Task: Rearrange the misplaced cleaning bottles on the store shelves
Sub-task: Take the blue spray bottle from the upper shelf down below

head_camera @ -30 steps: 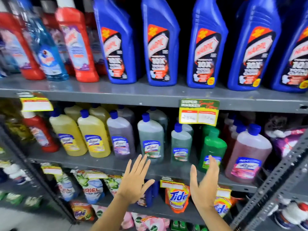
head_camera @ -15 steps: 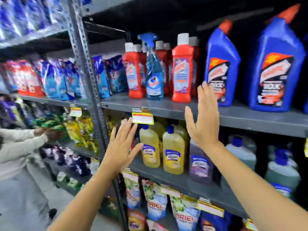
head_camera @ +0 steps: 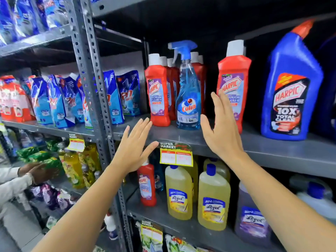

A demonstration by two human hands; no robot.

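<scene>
Both hands are reaching toward the upper grey metal shelf (head_camera: 272, 153), fingers spread, palms facing the shelving, neither gripping anything. The left hand (head_camera: 135, 148) is hovering open in front of the shelf edge, just left of a yellow price tag (head_camera: 176, 157). The right hand (head_camera: 221, 130) is hovering open in front of a red Harpic bathroom cleaner bottle (head_camera: 234, 77), partly covering its label.

A blue Colin spray bottle (head_camera: 188, 99) is standing upright on the upper shelf between the two hands, at the near edge, just right of a row of red Harpic bottles (head_camera: 158, 91) and left of the single red one. A large blue Harpic toilet cleaner bottle (head_camera: 291, 91) is standing to the far right.

On the lower shelf, another red Harpic bottle (head_camera: 147, 186) is standing upright beside yellow Lizol bottles (head_camera: 212, 197), with a purple Lizol bottle (head_camera: 252, 220) further right. Blue detergent pouches (head_camera: 54, 100) are filling the left bay. At far left, another person's hands (head_camera: 36, 171) are touching green packets (head_camera: 41, 157).
</scene>
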